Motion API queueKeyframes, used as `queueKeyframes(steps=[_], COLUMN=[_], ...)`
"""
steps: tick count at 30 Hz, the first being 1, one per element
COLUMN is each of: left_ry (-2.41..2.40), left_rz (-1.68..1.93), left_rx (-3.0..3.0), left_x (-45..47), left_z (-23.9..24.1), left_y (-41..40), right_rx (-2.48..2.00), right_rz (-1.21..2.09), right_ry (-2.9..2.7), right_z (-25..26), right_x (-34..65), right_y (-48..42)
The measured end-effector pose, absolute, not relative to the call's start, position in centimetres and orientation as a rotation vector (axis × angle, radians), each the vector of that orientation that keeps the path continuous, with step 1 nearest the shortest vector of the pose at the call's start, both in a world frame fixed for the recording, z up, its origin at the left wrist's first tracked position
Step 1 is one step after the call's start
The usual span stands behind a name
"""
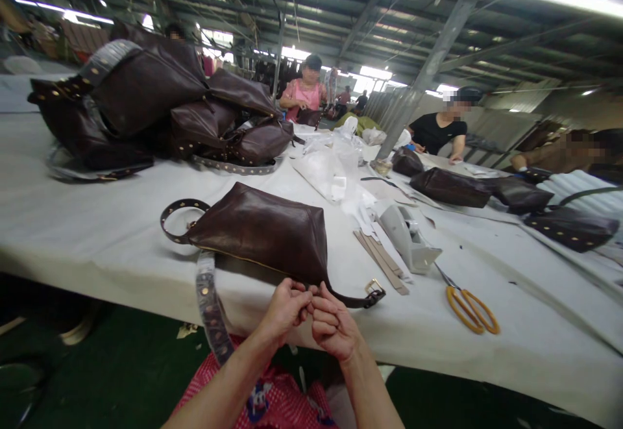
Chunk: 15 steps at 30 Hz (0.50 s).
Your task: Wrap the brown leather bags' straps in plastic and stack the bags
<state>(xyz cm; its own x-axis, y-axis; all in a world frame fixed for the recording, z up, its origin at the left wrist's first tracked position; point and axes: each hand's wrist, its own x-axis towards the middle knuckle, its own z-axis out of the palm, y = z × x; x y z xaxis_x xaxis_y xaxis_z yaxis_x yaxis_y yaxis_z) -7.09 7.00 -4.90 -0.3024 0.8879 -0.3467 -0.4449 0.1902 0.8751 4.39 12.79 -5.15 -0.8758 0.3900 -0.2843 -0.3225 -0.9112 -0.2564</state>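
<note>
A dark brown leather bag (263,228) lies on the white table (87,221) in front of me. Its studded strap (210,312) hangs over the table's near edge, and a thin strap with a brass buckle (374,288) runs off to the right. My left hand (286,309) and my right hand (331,326) meet at the bag's near corner, both with fingers curled and pinched on the bag's edge where the thin strap starts.
Yellow-handled scissors (471,309) lie to the right, next to a white tape dispenser (406,234) and brown strips (380,254). A pile of brown bags (146,104) sits at the back left, more bags (450,185) at the right. Other people work at the far side.
</note>
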Motion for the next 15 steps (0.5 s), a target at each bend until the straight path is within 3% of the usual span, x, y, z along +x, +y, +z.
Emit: queueKeyframes(steps=[7, 12, 15], left_ry=[1.328, 1.436, 1.545], left_rz=[1.284, 1.253, 1.408], left_rx=[0.617, 0.783, 0.789], left_x=[-7.6, -10.5, -14.0], left_z=[-5.2, -4.0, -3.4], left_y=[6.4, 3.1, 0.0], right_rx=[-0.417, -0.693, -0.829], right_rz=[2.744, 2.776, 2.748], right_ry=[-0.138, -0.482, -0.635], right_z=[-6.4, -6.6, -7.0], right_x=[4.6, 6.4, 7.5], right_y=[12.4, 12.8, 12.9])
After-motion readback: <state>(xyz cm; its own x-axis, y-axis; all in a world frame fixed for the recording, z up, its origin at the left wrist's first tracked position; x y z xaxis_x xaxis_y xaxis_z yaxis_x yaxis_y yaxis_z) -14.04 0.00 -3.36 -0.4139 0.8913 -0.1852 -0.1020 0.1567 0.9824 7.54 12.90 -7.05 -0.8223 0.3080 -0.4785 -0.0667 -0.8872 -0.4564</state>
